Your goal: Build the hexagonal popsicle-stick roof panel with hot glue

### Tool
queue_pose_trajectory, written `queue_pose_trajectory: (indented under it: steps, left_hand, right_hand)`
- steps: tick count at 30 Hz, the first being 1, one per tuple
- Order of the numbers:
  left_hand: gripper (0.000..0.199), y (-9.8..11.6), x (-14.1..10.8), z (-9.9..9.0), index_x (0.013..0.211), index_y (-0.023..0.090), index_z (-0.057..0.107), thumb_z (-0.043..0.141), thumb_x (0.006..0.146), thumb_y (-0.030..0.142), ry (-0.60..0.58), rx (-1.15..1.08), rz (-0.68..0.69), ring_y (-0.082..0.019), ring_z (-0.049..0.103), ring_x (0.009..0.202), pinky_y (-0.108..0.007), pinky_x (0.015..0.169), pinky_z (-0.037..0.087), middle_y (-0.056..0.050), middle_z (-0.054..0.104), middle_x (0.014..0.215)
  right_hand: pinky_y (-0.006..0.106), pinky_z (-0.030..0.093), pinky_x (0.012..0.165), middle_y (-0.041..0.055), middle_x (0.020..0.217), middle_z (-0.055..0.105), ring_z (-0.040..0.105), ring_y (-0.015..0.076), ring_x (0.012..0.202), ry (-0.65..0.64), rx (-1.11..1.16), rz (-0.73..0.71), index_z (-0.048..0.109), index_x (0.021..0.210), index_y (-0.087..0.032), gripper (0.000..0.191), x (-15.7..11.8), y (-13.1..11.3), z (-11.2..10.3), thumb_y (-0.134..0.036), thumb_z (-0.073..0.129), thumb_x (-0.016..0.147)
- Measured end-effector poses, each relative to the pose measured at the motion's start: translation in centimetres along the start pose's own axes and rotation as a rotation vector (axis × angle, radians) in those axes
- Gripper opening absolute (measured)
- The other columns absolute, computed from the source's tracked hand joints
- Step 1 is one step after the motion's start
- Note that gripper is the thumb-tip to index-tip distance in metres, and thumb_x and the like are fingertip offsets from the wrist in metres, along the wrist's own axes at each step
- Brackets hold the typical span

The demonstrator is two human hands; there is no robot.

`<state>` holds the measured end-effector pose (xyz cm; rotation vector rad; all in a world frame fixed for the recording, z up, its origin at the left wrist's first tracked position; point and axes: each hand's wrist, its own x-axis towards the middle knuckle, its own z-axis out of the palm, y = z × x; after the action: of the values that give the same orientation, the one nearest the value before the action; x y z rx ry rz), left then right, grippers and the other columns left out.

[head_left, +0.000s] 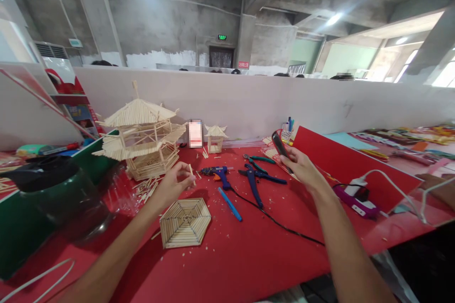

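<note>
Pinched between the fingers of my left hand [180, 181] is a short wooden stick [192, 173]. My right hand [297, 163] grips a dark, long-handled tool [280, 146] over the right side of the red table [270, 255]. A hexagonal panel of sticks [185, 223] lies flat below my left hand. Between my hands are a blue glue gun [222, 176], a blue pen [230, 204], blue-handled pliers [253, 187] and green-handled cutters [261, 158]. The large stick pavilion [142, 135] stands behind my left hand, and a small pavilion [215, 139] stands farther back.
A dark jug [64, 199] stands at the left beside loose sticks [147, 188]. A red board [355, 165] leans at the right near a purple power strip [357, 202]. A black cable [277, 222] crosses the table. A white partition [249, 99] rises behind.
</note>
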<state>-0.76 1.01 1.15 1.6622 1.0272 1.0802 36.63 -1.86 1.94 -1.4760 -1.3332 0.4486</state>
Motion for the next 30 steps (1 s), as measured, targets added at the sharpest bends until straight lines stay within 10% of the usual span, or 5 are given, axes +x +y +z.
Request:
queue_pose_trajectory:
  steps: [6, 9, 14, 23, 30]
  left_hand:
    - [0.035, 0.2, -0.1, 0.0, 0.081, 0.019, 0.047, 0.072, 0.07, 0.042, -0.01, -0.021, -0.009, -0.013, 0.062, 0.059, -0.025, 0.056, 0.048, 0.003, 0.06, 0.068]
    - [0.036, 0.0, -0.1, 0.1, 0.082, 0.019, 0.047, 0.072, 0.069, 0.042, -0.002, -0.035, -0.014, -0.012, 0.062, 0.059, -0.024, 0.056, 0.048, 0.004, 0.06, 0.07]
    - [0.034, -0.9, 0.1, 0.0, 0.081, 0.019, 0.047, 0.072, 0.07, 0.04, -0.007, -0.062, -0.032, -0.012, 0.061, 0.058, -0.024, 0.056, 0.048, 0.004, 0.059, 0.068]
    - [0.03, -1.6, 0.4, -0.9, 0.081, 0.02, 0.047, 0.069, 0.072, 0.038, 0.009, -0.023, 0.016, -0.012, 0.06, 0.057, -0.025, 0.055, 0.047, 0.004, 0.059, 0.065]
    - [0.032, -1.5, 0.2, -0.9, 0.082, 0.02, 0.045, 0.069, 0.074, 0.039, -0.012, -0.035, 0.012, -0.012, 0.06, 0.058, -0.025, 0.056, 0.048, 0.005, 0.057, 0.066]
  right_hand:
    - [0.022, 0.048, 0.06, -0.0018, 0.082, 0.071, 0.068, 0.0167, 0.081, -0.252, 0.905, 0.137, 0.049, 0.105, -0.024, 0.054, -1.6, -5.7, 8.1, -0.026, 0.079, 0.06]
    - [0.022, 0.05, 0.062, -0.0057, 0.079, 0.07, 0.068, 0.0141, 0.074, -0.296, 1.072, 0.187, 0.046, 0.101, -0.027, 0.058, -1.5, -7.1, 12.0, -0.017, 0.081, 0.055]
    - [0.021, 0.047, 0.054, -0.0078, 0.06, 0.06, 0.059, 0.011, 0.054, -0.19, 1.2, 0.263, 0.048, 0.096, -0.026, 0.04, -0.2, -7.6, 16.1, -0.049, 0.072, 0.074]
    - [0.025, 0.041, 0.05, -0.0054, 0.058, 0.039, 0.042, 0.013, 0.049, -0.246, 1.153, 0.238, 0.052, 0.083, -0.025, 0.052, -0.5, -6.5, 15.6, -0.071, 0.029, 0.088]
    - [0.032, 0.048, 0.062, 0.0002, 0.07, 0.051, 0.052, 0.0175, 0.065, -0.281, 1.113, 0.213, 0.048, 0.076, -0.024, 0.038, -1.1, -6.8, 15.0, -0.061, 0.05, 0.084]
